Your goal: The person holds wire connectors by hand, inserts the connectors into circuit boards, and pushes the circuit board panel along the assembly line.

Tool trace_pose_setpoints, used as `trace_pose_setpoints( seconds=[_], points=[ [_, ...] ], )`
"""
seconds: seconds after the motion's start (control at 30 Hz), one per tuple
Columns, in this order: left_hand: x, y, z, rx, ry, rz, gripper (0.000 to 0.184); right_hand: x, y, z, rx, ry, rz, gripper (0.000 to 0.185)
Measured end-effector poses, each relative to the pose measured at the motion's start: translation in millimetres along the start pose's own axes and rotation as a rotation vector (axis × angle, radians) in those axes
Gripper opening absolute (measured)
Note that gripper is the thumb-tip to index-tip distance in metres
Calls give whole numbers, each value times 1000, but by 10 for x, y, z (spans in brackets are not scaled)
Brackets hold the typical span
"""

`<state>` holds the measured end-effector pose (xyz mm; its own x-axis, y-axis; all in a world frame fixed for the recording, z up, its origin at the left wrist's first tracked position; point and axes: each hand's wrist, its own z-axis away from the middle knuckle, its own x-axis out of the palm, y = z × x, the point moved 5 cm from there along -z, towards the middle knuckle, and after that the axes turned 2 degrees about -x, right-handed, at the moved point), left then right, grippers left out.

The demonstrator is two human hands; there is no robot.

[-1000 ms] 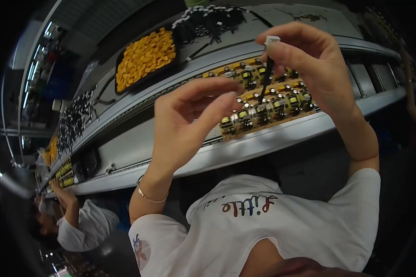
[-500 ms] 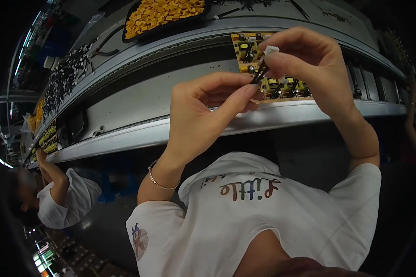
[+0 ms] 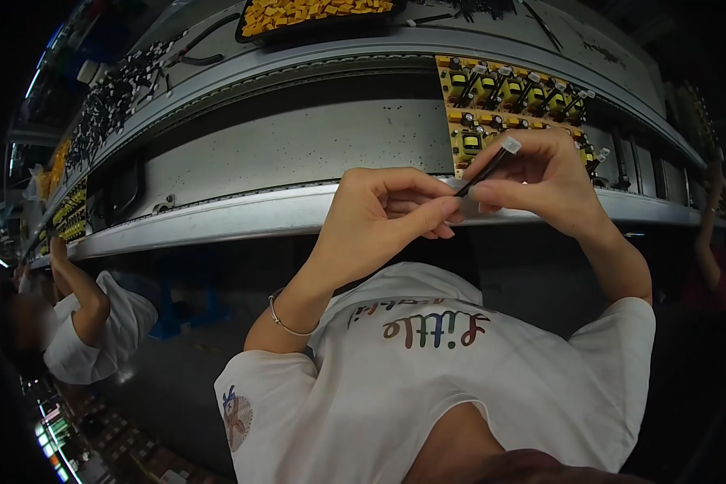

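Observation:
A short black cable (image 3: 481, 174) with a white connector (image 3: 511, 145) at its upper end slants between my two hands, above the near rail. My left hand (image 3: 383, 218) pinches its lower end between thumb and index finger. Around its middle, the thumb and fingers of my right hand (image 3: 544, 181) close on the cable, below the connector. Behind my right hand lies a panel of yellow circuit boards (image 3: 453, 117). Black cables with white connectors stand on several of these boards, and my right hand covers part of the panel.
The silver near rail (image 3: 250, 208) borders the conveyor bed (image 3: 298, 133). Beyond it are a black tray (image 3: 323, 24) of yellow blocks, pliers (image 3: 202, 58) and a heap of black cables (image 3: 109, 105). A co-worker (image 3: 97, 323) is at far left; another person's arm (image 3: 708, 218) shows at right.
Both hands have come nearer my body, off the board panel, and more of it shows. My right fingers have shifted from the white connector down onto the cable.

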<state>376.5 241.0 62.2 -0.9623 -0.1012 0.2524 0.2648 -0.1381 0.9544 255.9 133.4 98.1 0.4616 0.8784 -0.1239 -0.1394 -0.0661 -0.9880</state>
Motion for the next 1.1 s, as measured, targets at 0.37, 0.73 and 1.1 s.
trace_pose_setpoints(
  seconds=[0.37, 0.73, 1.1],
  points=[
    [150, -74, 213, 259, -33, -471, 12, 202, 42, 311, -211, -111, 417, 12],
    [92, 11, 177, 527, 54, -590, 13, 50, -139, 388, -453, 2, 519, 16],
    [-436, -122, -11, 441, 349, -500, 13, -49, 85, 140, -545, 223, 1380, 11]
  ],
)
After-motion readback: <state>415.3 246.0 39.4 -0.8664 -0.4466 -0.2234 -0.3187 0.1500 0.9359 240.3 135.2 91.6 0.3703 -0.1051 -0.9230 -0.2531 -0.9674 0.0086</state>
